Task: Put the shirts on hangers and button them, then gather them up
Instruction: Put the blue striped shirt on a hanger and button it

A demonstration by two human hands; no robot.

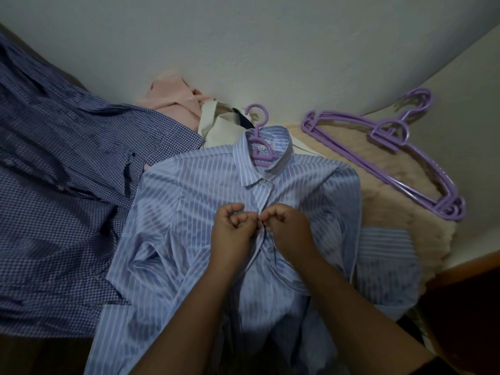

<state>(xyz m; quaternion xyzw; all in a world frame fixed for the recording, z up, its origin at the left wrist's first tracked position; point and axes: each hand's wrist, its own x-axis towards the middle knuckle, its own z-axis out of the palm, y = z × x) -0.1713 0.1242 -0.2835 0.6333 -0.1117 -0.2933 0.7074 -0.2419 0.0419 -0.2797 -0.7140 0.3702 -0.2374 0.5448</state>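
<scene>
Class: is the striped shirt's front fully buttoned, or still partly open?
Partly open. The striped shirt is closed near the collar; below both hands, pinching the placket, its edges gape.

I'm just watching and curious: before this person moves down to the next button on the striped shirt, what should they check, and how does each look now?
1. Hanger inside the striped shirt: ok, hook sticks out of the collar.
2. Collar button closed: ok.
3. Button under the left hand and right hand through its hole: cannot tell, fingers hide it.
4. Lower front still open: not ok, needs buttoning.
5. Spare hangers nearby: ok.
</scene>
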